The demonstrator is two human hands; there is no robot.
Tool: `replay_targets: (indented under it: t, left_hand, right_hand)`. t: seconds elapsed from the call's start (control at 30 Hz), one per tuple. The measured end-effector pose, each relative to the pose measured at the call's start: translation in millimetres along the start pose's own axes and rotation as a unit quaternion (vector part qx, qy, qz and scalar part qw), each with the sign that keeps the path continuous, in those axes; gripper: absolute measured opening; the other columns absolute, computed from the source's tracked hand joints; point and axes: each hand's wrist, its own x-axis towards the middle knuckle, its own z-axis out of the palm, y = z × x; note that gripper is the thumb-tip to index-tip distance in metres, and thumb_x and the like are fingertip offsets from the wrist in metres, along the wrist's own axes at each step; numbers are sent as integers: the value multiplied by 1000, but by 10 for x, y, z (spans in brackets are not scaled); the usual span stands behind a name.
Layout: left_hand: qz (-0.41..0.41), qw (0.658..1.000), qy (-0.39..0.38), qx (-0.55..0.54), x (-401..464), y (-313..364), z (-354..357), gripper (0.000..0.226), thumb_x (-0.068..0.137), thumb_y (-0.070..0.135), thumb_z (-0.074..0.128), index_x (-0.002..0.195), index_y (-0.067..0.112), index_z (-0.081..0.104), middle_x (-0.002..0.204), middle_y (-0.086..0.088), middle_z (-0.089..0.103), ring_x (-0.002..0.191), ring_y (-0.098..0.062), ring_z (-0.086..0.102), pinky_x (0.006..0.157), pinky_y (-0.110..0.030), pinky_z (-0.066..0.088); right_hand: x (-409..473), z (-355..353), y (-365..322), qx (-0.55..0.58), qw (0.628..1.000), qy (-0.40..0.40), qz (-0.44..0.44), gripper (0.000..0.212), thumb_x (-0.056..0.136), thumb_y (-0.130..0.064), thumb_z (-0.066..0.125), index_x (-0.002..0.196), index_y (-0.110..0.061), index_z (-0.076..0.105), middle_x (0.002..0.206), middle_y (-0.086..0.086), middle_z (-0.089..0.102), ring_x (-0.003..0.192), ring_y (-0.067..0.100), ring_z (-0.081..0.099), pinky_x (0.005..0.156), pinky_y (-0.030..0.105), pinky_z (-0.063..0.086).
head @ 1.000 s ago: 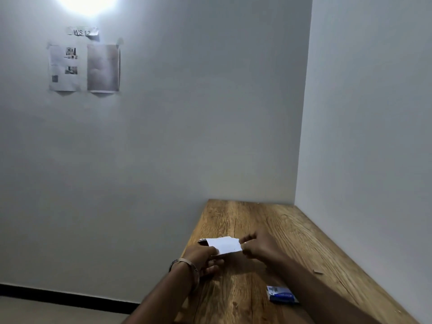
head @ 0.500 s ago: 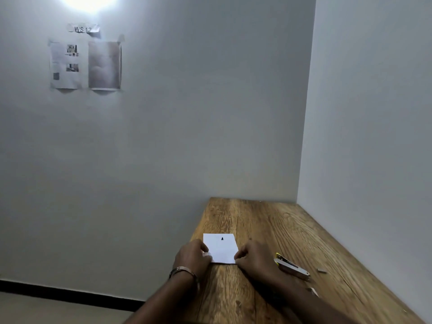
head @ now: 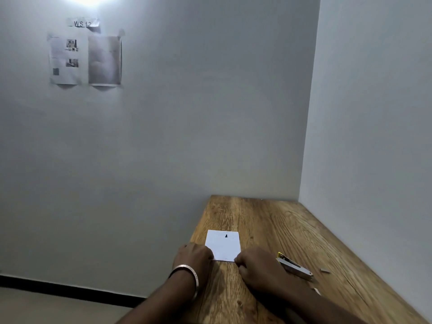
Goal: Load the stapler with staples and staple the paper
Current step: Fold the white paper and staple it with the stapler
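On the wooden surface (head: 268, 220), the stretch from the paper (head: 223, 245) toward 12 o'clock lies bare up to the back wall (head: 210, 113), and a hand could pass there freely. At 3 o'clock the side wall (head: 374, 136) closes the surface off along its whole edge. Between paper and side wall, at about 4 o'clock, the stapler (head: 295, 266) lies flat, with a small strip of staples (head: 324, 270) just beyond it. Both hands, left hand (head: 195, 254) and right hand (head: 257, 265), occupy the paper's near corners at 6 o'clock. At 9 o'clock the surface ends close beside the paper.
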Motion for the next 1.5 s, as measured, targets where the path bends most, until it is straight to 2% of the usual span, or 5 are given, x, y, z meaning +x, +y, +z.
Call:
replay_targets:
  t: [0.33,0.67,1.17,1.33,1.5]
  left_hand:
    - [-15,992,-125,-29,313,-63,94,43,99,34,26,127,27,56,135,-1,58,132,-24,42,117,-56,12]
    - [-46,982,-180,-22,1136,-170,293,47,100,39,22,139,28,46,153,-4,40,150,-31,12,112,-67,-11]
    - [-77,978,-195,-9,2661,-376,919,53,97,52,25,141,26,41,148,-7,46,142,-30,32,112,-69,-2]
    - [-94,978,-182,-30,3014,-446,1081,48,96,48,29,136,25,44,142,-8,51,132,-31,45,113,-64,12]
    - [-91,982,-152,-62,3176,-473,1248,44,96,42,33,131,18,46,136,-14,54,123,-35,51,108,-51,36]
  right_hand:
    - [413,106,149,-7,1000,-27,12,26,93,-22,43,82,-10,64,83,10,65,73,23,57,59,31,37]
    - [1154,281,446,26,996,-74,40,22,98,-25,43,80,-19,55,78,1,57,69,14,53,59,27,38]
    - [2565,654,1200,35,992,-111,48,25,102,-32,36,98,-17,56,107,12,63,90,22,53,78,33,40]
    - [2883,718,1292,10,989,-141,50,41,104,-30,33,136,-10,49,139,16,53,124,31,52,99,37,40]
    - [2984,710,1356,-8,986,-161,36,45,105,-26,29,144,-7,41,148,17,45,132,31,46,104,36,36]
